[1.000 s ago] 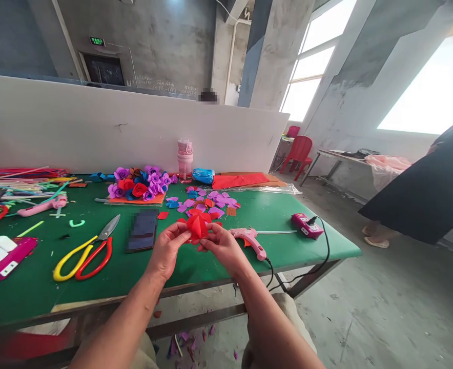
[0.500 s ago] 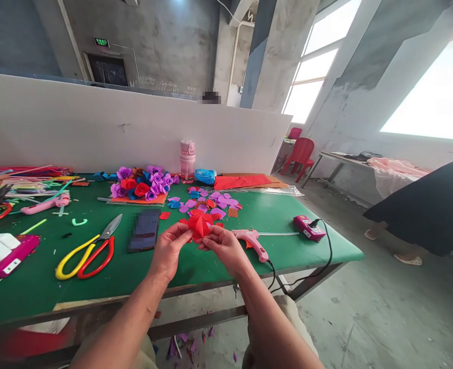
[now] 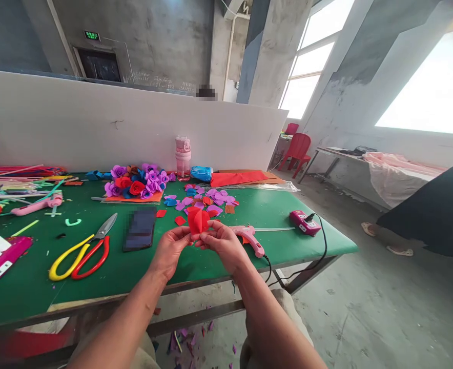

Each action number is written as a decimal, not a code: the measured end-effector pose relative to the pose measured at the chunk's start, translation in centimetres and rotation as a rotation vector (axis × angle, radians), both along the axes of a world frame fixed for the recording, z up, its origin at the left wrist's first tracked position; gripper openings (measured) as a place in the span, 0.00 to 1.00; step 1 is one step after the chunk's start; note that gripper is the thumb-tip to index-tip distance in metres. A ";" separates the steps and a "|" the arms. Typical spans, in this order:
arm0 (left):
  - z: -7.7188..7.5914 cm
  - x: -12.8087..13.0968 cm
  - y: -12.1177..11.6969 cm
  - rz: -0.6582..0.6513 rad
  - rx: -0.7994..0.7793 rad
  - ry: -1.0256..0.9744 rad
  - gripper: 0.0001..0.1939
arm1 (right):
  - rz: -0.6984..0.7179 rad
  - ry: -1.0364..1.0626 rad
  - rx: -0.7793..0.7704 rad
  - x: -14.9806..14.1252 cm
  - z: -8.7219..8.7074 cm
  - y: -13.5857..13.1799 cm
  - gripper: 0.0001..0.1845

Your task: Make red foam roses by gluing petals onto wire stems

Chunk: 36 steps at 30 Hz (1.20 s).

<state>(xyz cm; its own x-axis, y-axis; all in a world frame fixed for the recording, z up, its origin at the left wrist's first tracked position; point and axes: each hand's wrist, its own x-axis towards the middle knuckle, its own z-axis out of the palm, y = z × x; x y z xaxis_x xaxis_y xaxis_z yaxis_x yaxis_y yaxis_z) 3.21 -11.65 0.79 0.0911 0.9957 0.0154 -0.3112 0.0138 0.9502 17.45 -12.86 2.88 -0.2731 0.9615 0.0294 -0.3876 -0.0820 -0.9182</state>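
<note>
From my distant post I see the left hand (image 3: 168, 251) and the right hand (image 3: 224, 243) both pinching a red paper flower (image 3: 198, 220) between thumbs and fingers, held up over the near part of the green tabletop (image 3: 280, 205). I judge that too hard a squeeze could crease or tear its thin petals, and an uneven pull between the two grips could skew its shape. The pink glue gun (image 3: 252, 240) lies just beside the right hand, its nozzle out of my sight; if it is hot, a careless sideways drift could mean a burn, and a snag on its black cord (image 3: 268, 269) could drag it. The flower looks matte and cupped, with a fold down its front. Beyond it, loose petals (image 3: 214, 195) lie flat and scattered, purple mostly, while the bunched flowers (image 3: 138, 182) show tight curls. I find the tabletop smooth and slightly glossy, the glue stick (image 3: 274, 229) pale and straight.
</note>
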 end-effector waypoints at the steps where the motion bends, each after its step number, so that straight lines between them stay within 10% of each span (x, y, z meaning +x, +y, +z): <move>1: -0.1 0.0 0.0 0.004 -0.003 -0.007 0.11 | 0.004 -0.001 -0.004 0.0 0.0 0.0 0.18; 36: 0.9 -0.1 -0.4 -0.026 -0.007 -0.157 0.23 | 0.098 -0.009 -0.049 0.8 0.2 -0.3 0.32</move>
